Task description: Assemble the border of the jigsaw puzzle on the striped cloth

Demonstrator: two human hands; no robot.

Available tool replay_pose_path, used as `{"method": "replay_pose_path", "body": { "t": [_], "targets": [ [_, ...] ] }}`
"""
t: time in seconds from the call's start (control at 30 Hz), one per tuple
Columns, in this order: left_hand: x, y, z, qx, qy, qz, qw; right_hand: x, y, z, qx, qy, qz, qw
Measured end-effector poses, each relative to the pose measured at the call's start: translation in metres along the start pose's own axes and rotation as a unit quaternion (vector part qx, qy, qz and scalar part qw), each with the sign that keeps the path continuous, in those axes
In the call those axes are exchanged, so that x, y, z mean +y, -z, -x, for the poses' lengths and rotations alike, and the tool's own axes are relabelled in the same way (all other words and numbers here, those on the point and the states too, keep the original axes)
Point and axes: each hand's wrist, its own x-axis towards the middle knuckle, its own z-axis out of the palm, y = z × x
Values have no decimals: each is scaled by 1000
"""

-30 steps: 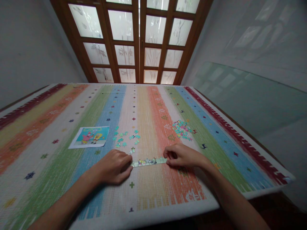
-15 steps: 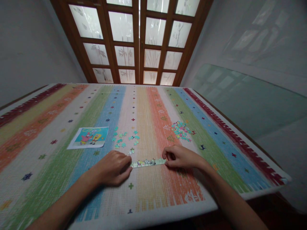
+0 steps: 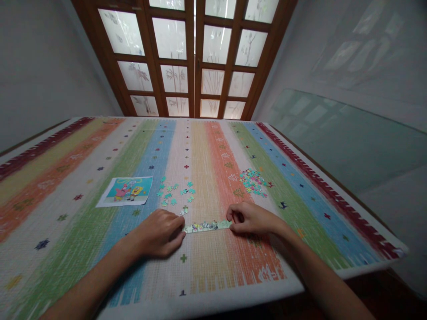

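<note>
A narrow strip of joined jigsaw puzzle pieces (image 3: pixel 207 226) lies across the cream and orange stripes of the tablecloth. My left hand (image 3: pixel 162 233) pinches its left end between thumb and fingers. At the right end, my right hand (image 3: pixel 248 218) grips the strip with thumb and index finger curled into a ring. Both ends are partly covered by my fingertips. Just above my left fingers sits a small pair of loose pieces (image 3: pixel 184 210). Farther off, several teal pieces (image 3: pixel 169 194) lie scattered on the cloth.
A printed cartoon picture (image 3: pixel 127 192) lies flat at the left. Beyond my right hand is a heap of mixed puzzle pieces (image 3: pixel 252 181). A striped tablecloth (image 3: pixel 207 266) covers the table, its near edge below my hands. Wooden glazed doors (image 3: pixel 195 58) stand behind.
Both hands keep their grip on the ends of the strip. The whole view has shifted very slightly; nothing on the table has visibly moved.
</note>
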Motion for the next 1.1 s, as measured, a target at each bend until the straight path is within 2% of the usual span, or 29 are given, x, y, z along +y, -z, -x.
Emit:
{"method": "replay_pose_path", "body": {
  "t": [0.3, 1.1],
  "targets": [
    [-1, 0, 0, -20, 12, 8, 1000, -1, 0, 0, 3, 0, -1, 1000],
    [-1, -1, 0, -14, 8, 7, 1000, 0, 0, -1, 9, 7, 18, 1000]
  ]
}}
